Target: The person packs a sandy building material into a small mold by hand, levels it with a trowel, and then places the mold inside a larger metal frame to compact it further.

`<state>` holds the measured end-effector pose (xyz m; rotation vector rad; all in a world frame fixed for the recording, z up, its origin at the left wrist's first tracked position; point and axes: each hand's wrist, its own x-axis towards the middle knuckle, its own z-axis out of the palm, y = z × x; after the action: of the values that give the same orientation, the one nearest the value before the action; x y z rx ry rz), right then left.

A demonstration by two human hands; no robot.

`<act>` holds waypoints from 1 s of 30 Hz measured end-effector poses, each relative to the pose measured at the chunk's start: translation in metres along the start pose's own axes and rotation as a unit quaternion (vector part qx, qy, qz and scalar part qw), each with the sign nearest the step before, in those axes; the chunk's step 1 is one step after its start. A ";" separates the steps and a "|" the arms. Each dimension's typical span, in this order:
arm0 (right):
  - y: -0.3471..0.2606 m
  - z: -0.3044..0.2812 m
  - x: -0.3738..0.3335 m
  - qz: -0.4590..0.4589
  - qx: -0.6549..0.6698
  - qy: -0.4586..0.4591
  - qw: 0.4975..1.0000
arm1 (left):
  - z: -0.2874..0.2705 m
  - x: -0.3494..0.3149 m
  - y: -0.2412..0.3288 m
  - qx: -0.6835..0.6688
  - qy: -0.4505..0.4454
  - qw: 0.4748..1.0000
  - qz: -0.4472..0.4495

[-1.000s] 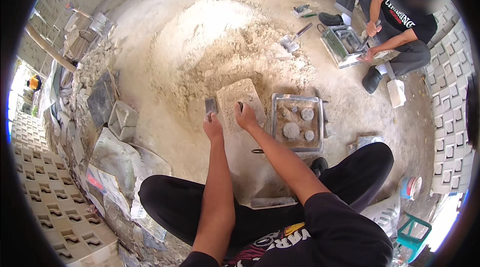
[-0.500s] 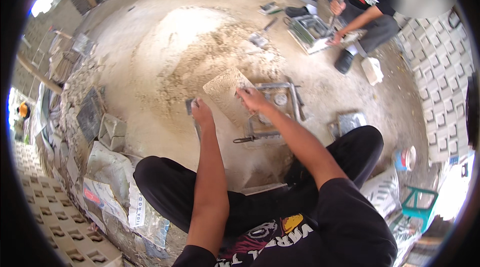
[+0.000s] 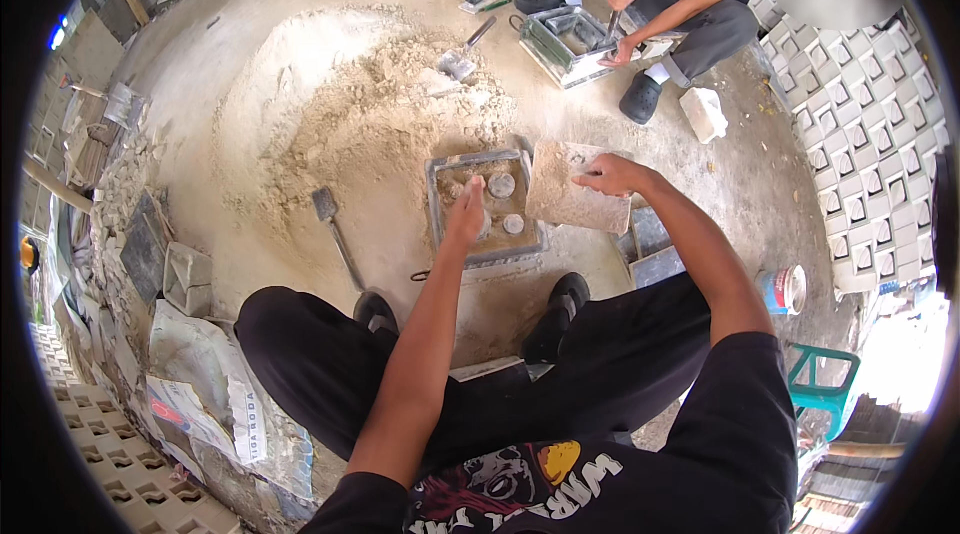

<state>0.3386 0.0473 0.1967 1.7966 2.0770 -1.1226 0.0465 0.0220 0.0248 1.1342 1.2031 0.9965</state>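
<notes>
A square metal mould (image 3: 435,202) lies on the ground before me, with sandy material and several round pale plugs (image 3: 502,186) inside. Over its middle is my left hand (image 3: 466,212), fingers stretched out and nothing seen in them; whether it touches the contents is hard to tell. My right hand (image 3: 612,177) grips a flat, dust-covered square plate (image 3: 560,199) near its top, tilted beside the mould's right edge. On the ground left of the mould lies a small long-handled shovel (image 3: 325,204).
A pile of sandy powder (image 3: 330,84) spreads beyond the mould, with a trowel (image 3: 457,64) on it. Far right, a seated co-worker's hands (image 3: 622,24) work at another mould (image 3: 570,39). Stacked blocks (image 3: 850,134), a bucket (image 3: 783,291) and a green stool (image 3: 825,394) stand right.
The plate in my right hand has moved from the mould's left side to its right. My left hand has shifted from near the shovel to over the mould. The view has turned slightly.
</notes>
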 end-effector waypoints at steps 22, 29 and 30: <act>-0.078 -0.007 0.058 0.034 -0.265 -0.131 0.955 | 0.095 0.039 -0.028 -0.182 -0.056 0.944 -0.269; -0.105 -0.018 0.055 0.126 -0.318 -0.150 0.928 | 0.079 0.027 -0.003 -0.266 -0.074 0.936 -0.217; -0.107 -0.018 0.053 0.123 -0.323 -0.139 0.928 | 0.075 0.026 -0.002 -0.261 -0.072 0.939 -0.214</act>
<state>0.2340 0.1011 0.2236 1.4167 1.7115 -0.4948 0.1243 0.0385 0.0191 0.4866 0.9325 0.8079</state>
